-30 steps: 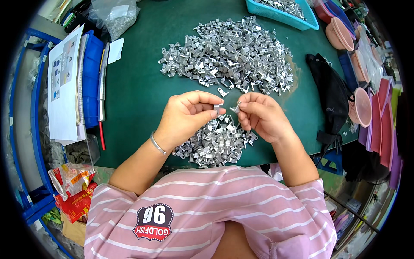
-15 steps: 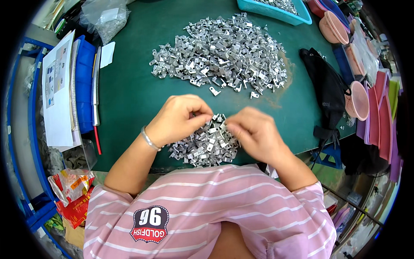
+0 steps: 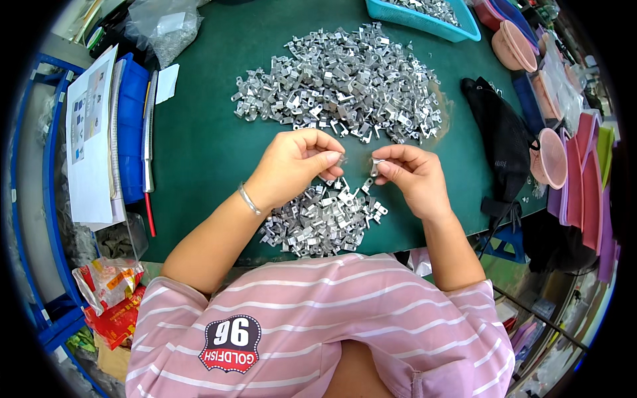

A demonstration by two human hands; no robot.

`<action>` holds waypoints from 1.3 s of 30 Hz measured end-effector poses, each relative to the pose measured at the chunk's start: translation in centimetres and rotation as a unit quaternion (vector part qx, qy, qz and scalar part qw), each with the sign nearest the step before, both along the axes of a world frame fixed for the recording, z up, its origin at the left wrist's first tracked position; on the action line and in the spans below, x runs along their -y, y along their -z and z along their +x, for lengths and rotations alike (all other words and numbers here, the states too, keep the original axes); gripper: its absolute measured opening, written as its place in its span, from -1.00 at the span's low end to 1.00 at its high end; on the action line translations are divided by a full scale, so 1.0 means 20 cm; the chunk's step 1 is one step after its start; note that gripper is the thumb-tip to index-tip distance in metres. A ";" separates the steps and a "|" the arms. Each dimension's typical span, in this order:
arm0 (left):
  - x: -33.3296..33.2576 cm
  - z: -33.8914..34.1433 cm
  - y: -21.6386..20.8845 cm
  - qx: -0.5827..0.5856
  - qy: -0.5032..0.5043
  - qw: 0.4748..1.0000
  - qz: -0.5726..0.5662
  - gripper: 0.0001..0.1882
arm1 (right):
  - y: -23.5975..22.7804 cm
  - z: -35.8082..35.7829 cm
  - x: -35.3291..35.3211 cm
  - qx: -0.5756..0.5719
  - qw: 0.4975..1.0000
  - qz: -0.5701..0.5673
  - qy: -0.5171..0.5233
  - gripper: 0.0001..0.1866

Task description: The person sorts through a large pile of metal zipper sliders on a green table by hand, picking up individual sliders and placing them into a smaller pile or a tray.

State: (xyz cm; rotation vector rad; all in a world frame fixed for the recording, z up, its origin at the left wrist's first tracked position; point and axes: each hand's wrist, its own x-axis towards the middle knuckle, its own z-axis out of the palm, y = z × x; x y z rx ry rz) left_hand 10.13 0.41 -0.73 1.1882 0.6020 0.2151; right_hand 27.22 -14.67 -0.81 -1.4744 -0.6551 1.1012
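A small silver metal bracket [image 3: 375, 166] is pinched between the thumb and forefinger of my right hand [image 3: 413, 175]. My left hand [image 3: 298, 162], with a bangle on its wrist, is closed in a pinch too; a bit of metal shows at its fingertips, mostly covered. Both hands hover close together over the near edge of the green table [image 3: 199, 146]. Below them lies a smaller pile of brackets [image 3: 318, 222], close to my body. Beyond them spreads a larger heap of the same brackets [image 3: 352, 83].
A turquoise basket [image 3: 428, 25] of metal parts stands at the far right. To the left are a plastic bag [image 3: 162, 33], papers [image 3: 93, 139] and a blue bin [image 3: 131, 132]. On the right lie a black cloth item [image 3: 494, 132] and pink bowls [image 3: 549, 156].
Both hands have moved up off the near pile and slightly apart. Two loose brackets at the far heap's front edge no longer show. A few brackets now lie at the near pile's right side.
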 end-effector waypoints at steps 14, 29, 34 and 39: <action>0.03 -0.09 -0.02 0.081 0.033 0.969 -0.232 -0.84 | -0.07 -0.09 0.00 -0.164 0.983 0.071 -0.027 -0.88; 0.00 -0.16 -0.10 0.049 0.032 0.978 -0.202 -0.84 | -0.07 -0.17 0.00 -0.119 0.983 0.127 -0.055 -0.90; 0.00 -0.16 -0.10 0.046 0.037 0.978 -0.201 -0.83 | -0.07 -0.17 0.00 -0.096 0.987 0.118 -0.052 -0.90; -0.01 -0.17 -0.09 0.045 0.025 0.978 -0.202 -0.85 | -0.06 -0.17 0.02 -0.046 0.990 0.129 -0.039 -0.87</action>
